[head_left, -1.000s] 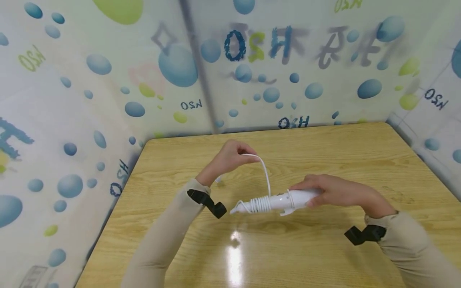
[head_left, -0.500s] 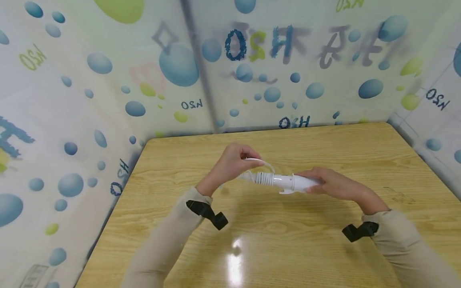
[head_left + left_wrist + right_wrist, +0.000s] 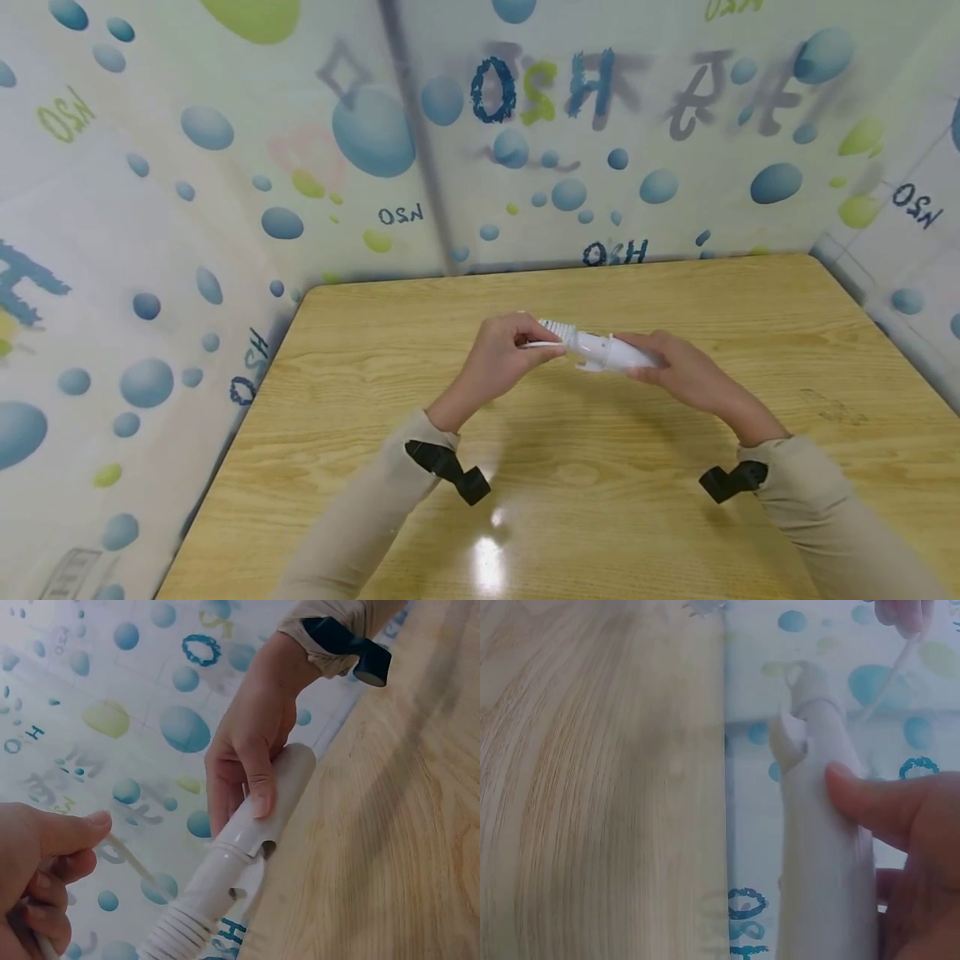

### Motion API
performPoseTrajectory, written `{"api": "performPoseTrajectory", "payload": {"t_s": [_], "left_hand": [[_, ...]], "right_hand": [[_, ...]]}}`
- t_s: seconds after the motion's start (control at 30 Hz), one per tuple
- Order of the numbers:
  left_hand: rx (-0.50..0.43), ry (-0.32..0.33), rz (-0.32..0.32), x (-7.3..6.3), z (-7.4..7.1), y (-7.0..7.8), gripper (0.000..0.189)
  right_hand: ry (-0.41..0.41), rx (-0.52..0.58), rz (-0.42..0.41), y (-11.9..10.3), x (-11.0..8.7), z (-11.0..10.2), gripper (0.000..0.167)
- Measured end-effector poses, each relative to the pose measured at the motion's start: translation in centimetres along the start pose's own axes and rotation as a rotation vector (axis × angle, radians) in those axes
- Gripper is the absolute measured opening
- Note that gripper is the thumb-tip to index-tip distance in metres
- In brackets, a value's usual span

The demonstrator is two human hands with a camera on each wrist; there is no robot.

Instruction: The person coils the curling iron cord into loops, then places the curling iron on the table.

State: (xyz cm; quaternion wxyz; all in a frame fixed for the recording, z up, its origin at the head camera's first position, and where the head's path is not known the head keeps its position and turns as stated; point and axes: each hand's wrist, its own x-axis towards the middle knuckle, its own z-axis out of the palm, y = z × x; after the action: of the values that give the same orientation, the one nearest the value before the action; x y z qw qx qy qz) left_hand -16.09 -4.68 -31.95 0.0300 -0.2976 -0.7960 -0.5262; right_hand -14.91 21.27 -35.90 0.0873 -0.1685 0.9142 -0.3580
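Observation:
A white curling iron (image 3: 618, 354) is held above the table, tilted slightly down to the right. My right hand (image 3: 678, 375) grips its thick barrel, thumb on one side and fingers on the other. White cord (image 3: 176, 930) lies in tight coils round the slimmer handle. My left hand (image 3: 506, 354) pinches the loose run of that cord between thumb and forefinger, close beside the coils in the head view. In the left wrist view the curved lever (image 3: 251, 889) stands out from the barrel's end. The handle's tip is mostly hidden behind my left hand in the head view.
A wood-grain table (image 3: 375, 358) lies beneath both hands. Behind and to the sides hang pale sheets (image 3: 300, 167) printed with blue and green drops. Black camera mounts (image 3: 450, 471) sit on both wrists.
The curling iron has risen away from me and turned, its handle end now higher. My left hand has come from above the handle to its near side, still pinching the cord.

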Motion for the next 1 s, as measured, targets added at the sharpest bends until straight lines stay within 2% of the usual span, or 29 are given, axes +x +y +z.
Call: {"api": "performPoseTrajectory", "payload": {"t_s": [0.2,0.27,0.5,0.7,0.87,1.0], "left_hand": [[-0.099,0.025,-0.042,-1.1,0.0,2.4,0.011],[-0.135,0.026,-0.031,-1.4,0.1,2.1,0.012],[-0.269,0.049,0.032,-2.2,0.4,-0.3,0.015],[-0.424,0.081,-0.009,-2.0,0.4,-3.9,0.018],[-0.498,0.03,-0.03,-1.5,0.1,-5.5,0.022],[-0.563,-0.013,-0.025,-1.3,-0.1,-6.1,0.014]], "right_hand": [[0.143,0.021,0.034,-0.9,-0.2,-0.4,0.053],[0.179,0.03,0.027,-1.1,-0.4,-0.5,0.053],[0.259,0.103,-0.011,-2.3,-1.5,-1.4,0.053],[0.296,0.144,-0.094,-3.7,-2.4,-1.9,0.052],[0.295,0.179,-0.171,-5.1,-3.3,-2.0,0.051],[0.301,0.204,-0.222,-5.8,-3.8,-2.0,0.051]]}}
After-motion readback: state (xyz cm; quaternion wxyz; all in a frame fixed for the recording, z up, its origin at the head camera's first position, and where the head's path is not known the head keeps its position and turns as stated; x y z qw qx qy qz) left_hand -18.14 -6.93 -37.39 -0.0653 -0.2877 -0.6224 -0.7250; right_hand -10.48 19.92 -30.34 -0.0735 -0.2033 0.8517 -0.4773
